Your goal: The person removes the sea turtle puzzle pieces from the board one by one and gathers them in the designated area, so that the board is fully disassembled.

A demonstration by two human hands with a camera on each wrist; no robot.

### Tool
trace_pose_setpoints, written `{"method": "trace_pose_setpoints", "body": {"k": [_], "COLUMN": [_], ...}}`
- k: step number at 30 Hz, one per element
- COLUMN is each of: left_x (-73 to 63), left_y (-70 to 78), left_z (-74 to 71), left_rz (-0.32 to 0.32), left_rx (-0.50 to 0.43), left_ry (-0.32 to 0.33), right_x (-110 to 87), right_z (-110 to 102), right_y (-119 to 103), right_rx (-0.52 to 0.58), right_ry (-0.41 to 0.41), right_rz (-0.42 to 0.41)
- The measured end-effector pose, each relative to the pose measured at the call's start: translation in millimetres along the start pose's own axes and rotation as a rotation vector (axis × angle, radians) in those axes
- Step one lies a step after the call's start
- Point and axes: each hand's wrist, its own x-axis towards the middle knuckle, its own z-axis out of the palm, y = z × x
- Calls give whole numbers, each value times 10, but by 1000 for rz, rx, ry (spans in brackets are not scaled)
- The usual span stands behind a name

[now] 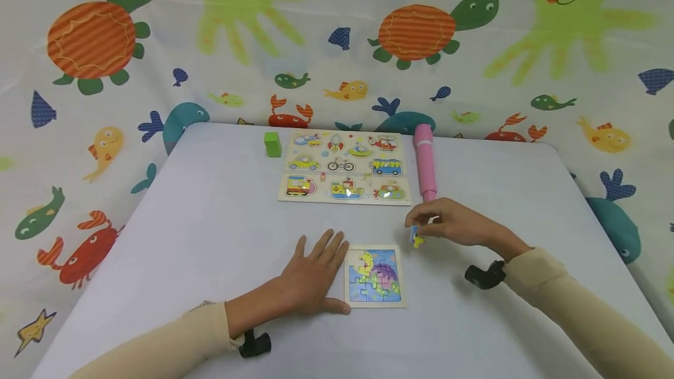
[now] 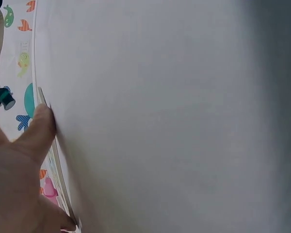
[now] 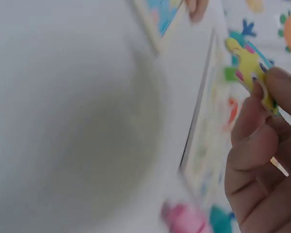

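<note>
Sleeves (image 1: 163,338): beige cloth, creased at the cuffs, reaching in from 8 and 4 o'clock on my head feed.
Wrist cameras (image 1: 256,344): smooth, black and rounded, one below each cuff.
Left grip (image 1: 316,271): released; I see bare fingers spread along the 9 o'clock edge of the square puzzle (image 1: 376,305), the thumb by its 7 o'clock corner.
Square puzzle: flat, with a pale wood-like border around interlocking, knobbed pieces printed blue, yellow and purple.
Right grip (image 1: 447,221): at the puzzle's 2 o'clock, grasping a puzzle piece (image 1: 418,240) between thumb and fingertip.
Puzzle piece: thin, curvy-edged, yellow with pink spots and a blue side; my right wrist feed shows it raised off the tabletop (image 1: 221,209).
Tabletop: smooth, white, matte.
Vehicle board (image 1: 323,190): rectangular, cream, glossy in places, at 12 o'clock from the puzzle.
Pink cylinder (image 1: 426,162): long, slim, at 1 o'clock.
Green block (image 1: 272,144): a sharp-edged cuboid at 11 o'clock.
Backdrop (image 1: 253,89): white cloth, lightly rippled, printed with sea animals.
</note>
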Motion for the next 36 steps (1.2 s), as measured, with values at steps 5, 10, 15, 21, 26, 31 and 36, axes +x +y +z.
{"method": "trace_pose_setpoints", "body": {"k": [5, 10, 15, 21, 26, 31, 36], "left_x": [8, 16, 22, 26, 31, 35, 33], "left_y": [-2, 1, 4, 5, 2, -13, -18], "left_z": [15, 18, 14, 5, 18, 18, 24], "left_rz": [-1, 4, 4, -3, -5, -6, 8], "left_rx": [4, -18, -19, -23, -12, -6, -5], "left_ry": [1, -6, -10, -20, -15, -16, -18], "right_x": [-141, -71, 2, 38, 69, 228, 374], "right_z": [-27, 89, 200, 305, 401, 533, 633], "right_y": [238, 363, 416, 433, 286, 73, -23], "right_rx": [-39, -77, -191, -378, -526, -589, -629], "right_ry": [45, 74, 146, 233, 231, 54, -72], "right_rz": [34, 23, 11, 30, -83, -286, -330]}}
